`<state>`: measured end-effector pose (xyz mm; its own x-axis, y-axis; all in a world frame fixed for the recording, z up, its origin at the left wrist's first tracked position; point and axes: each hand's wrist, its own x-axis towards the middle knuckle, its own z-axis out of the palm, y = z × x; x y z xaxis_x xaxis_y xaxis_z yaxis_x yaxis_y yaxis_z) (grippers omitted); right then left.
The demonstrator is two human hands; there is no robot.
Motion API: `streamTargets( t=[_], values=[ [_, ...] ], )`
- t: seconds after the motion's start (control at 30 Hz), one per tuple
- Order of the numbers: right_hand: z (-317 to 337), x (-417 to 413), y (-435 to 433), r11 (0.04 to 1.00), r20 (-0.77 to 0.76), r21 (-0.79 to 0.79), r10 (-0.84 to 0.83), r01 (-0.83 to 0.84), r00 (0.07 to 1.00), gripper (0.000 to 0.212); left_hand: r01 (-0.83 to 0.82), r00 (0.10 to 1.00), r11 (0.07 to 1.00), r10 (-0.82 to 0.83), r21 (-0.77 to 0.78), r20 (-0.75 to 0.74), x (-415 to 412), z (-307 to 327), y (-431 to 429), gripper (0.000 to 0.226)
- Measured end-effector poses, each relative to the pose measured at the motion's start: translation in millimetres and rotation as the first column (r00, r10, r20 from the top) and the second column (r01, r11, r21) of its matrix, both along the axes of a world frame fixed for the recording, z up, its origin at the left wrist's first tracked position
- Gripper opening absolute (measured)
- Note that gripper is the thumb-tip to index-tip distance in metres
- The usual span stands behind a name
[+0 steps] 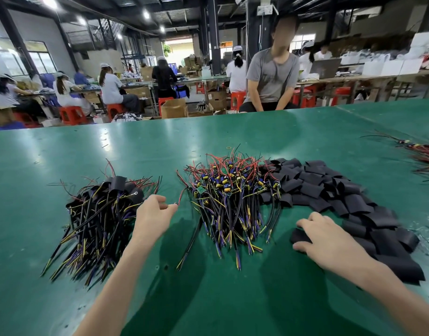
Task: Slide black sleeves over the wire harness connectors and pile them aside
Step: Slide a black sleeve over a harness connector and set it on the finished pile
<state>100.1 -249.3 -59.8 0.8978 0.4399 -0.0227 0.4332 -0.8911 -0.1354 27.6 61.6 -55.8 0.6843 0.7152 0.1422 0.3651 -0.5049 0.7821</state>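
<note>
A heap of bare wire harnesses (230, 190) with small circuit boards and red, yellow and black leads lies in the middle of the green table (208, 299). Left of it lies a pile of sleeved harnesses (104, 209). A spread of loose black sleeves (334, 192) covers the right side. My left hand (152, 214) sits between the two harness piles, its fingertips pinched on the end of a red wire (180, 196) that leads into the middle heap. My right hand (325, 236) rests at the near edge of the sleeves, thumb and fingers around one black sleeve (301, 236).
Another bundle of red and black wires (424, 154) lies at the table's far right edge. A person in a grey shirt (272, 76) sits across the table. Behind are other workers, red stools, benches and cardboard boxes.
</note>
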Motion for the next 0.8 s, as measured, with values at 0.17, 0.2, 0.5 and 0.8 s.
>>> streamTargets(
  t=[0.17,0.2,0.5,0.8],
  values=[
    [0,-1,2,1.000,0.050,0.028,0.006,-0.008,0.999,0.035,-0.092,0.978,0.963,0.039,0.253,0.207,-5,11,-6,0.031],
    [0,-1,2,0.999,0.062,0.047,0.005,-0.008,0.998,0.034,-0.094,0.964,0.964,0.025,0.249,0.266,-5,14,-8,0.029],
    [1,-3,11,0.920,0.170,0.377,0.047,-0.109,0.984,0.042,0.422,0.838,0.904,-0.361,-0.066,0.409,-8,24,-11,0.045],
    [4,-6,10,0.837,0.206,0.496,0.144,-0.231,0.968,0.042,0.600,0.767,0.789,-0.519,-0.135,0.377,-14,27,-18,0.054]
  ],
)
